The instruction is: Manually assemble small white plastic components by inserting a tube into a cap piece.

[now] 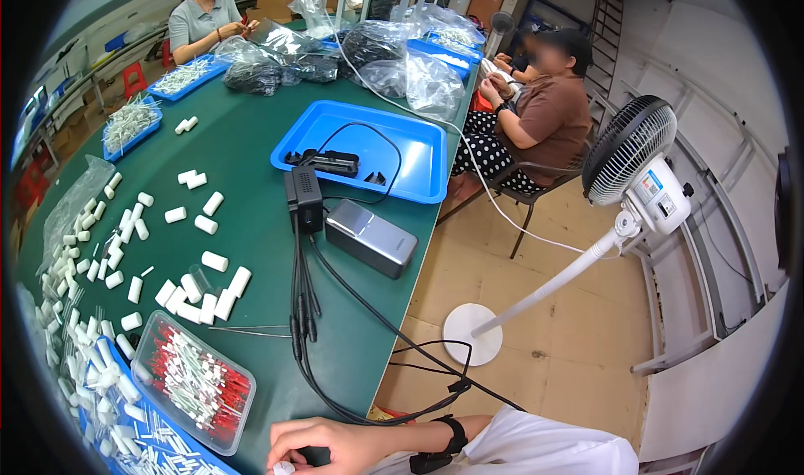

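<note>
My right hand (322, 444) is at the bottom edge of the head view, its fingers bent and pinched together. Between the fingertips shows part of a small white piece (285, 468), mostly cut off by the frame, so its kind is unclear. A black strap (442, 443) circles that wrist. My left hand is out of the picture. Left of my right hand stands a clear plastic tub (244, 425) packed with thin red-and-white sticks (197, 379). Beside the tub, a blue tray (203, 456) holds small pale tubes. Many white cylinders (214, 261) lie loose on the green table (251, 215).
Black cables (306, 324) run from a grey box (373, 238) and a black device (303, 194) over the table's right edge. A blue tray (410, 152) lies beyond. A standing fan (630, 152) and a seated person (548, 123) are rightward; another person (203, 27) sits across.
</note>
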Motion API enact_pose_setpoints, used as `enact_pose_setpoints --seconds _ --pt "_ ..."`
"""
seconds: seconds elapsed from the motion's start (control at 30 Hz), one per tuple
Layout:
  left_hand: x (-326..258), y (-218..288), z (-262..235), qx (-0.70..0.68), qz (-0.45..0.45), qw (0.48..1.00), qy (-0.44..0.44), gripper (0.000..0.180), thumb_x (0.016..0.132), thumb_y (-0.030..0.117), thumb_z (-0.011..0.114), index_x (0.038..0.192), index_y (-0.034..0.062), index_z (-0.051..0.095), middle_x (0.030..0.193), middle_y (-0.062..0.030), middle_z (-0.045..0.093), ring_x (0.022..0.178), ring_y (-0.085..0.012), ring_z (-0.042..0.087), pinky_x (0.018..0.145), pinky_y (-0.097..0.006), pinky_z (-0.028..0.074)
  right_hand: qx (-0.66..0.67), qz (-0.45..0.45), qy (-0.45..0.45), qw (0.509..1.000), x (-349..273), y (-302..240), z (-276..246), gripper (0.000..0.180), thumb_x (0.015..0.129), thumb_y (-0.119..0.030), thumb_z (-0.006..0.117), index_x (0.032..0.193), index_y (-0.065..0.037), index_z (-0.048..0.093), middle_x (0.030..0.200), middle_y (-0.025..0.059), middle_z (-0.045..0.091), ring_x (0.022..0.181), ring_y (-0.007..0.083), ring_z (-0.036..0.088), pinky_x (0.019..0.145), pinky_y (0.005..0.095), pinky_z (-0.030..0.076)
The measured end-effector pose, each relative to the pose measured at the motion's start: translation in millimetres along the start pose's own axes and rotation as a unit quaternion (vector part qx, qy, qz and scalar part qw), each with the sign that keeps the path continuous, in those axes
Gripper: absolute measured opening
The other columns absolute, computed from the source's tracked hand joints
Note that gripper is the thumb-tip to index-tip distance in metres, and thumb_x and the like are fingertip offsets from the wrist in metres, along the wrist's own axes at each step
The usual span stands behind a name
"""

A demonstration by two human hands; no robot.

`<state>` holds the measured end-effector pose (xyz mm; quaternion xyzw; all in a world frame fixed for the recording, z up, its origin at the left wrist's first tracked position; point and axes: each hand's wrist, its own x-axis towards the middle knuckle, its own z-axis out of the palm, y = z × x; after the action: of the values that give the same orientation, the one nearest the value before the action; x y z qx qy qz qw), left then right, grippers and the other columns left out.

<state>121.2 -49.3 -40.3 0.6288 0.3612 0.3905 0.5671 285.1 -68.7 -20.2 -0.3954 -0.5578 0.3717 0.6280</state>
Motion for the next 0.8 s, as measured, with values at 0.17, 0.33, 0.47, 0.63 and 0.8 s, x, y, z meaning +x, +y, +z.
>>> enact_pose_setpoints --seconds 0.17,0.33,0.47,0.63,0.8 --pt "0.8 -2.1 2.6 -0.042 0.007 0.999 -0.007 0.022 0.098 0.018 0.042 0.114 0.0031 0.034 0.098 -0.0161 0.053 0.073 -0.016 0.047 0.065 -0.026 0.04 0.009 0.013 -0.015 1.0 -3.0 3.2 -1.2 0.022 0.082 -0.008 0.067 0.102 0.001 0.063 0.091 0.0086 0.055 0.075 0.0156 0.055 0.066 0.0261 0.045" --pt "1.6 -0.3 3.8 -0.041 0.033 0.998 -0.018 0.02 0.098 0.014 0.041 0.113 0.0035 0.033 0.096 -0.0165 0.055 0.07 -0.0155 0.047 0.066 -0.027 0.041 0.033 0.033 -0.048 0.998 -9.5 17.7 -2.4 0.026 0.086 -0.005 0.061 0.112 0.0 0.06 0.097 0.0073 0.051 0.079 0.0144 0.052 0.07 0.0262 0.043" --pt "2.4 3.9 2.8 -0.056 0.022 0.998 -0.026 0.019 0.097 0.01 0.041 0.112 0.0017 0.033 0.1 -0.0163 0.052 0.072 -0.015 0.048 0.067 -0.027 0.042 0.015 0.035 -0.036 0.999 -7.0 16.7 2.0 0.018 0.088 -0.011 0.061 0.101 0.001 0.061 0.094 0.0063 0.052 0.077 0.0133 0.054 0.071 0.0252 0.044" --pt "4.2 4.8 3.9 -0.06 0.015 0.998 -0.022 0.017 0.098 0.012 0.041 0.108 -0.0002 0.037 0.093 -0.0133 0.053 0.071 -0.013 0.048 0.066 -0.026 0.041 -0.002 0.056 -0.049 0.997 -11.6 23.0 2.5 0.021 0.087 -0.004 0.059 0.108 0.002 0.059 0.099 0.0084 0.052 0.083 0.0147 0.053 0.073 0.0264 0.044" --pt "5.6 19.9 6.8 -0.049 -0.01 0.998 -0.027 0.015 0.098 0.011 0.04 0.107 0.0005 0.036 0.086 -0.0096 0.05 0.071 -0.0129 0.047 0.065 -0.025 0.04 -0.031 0.074 -0.052 0.995 -12.0 16.7 3.2 0.017 0.09 -0.008 0.055 0.104 0.001 0.058 0.099 0.0072 0.051 0.085 0.0146 0.052 0.076 0.0265 0.043"
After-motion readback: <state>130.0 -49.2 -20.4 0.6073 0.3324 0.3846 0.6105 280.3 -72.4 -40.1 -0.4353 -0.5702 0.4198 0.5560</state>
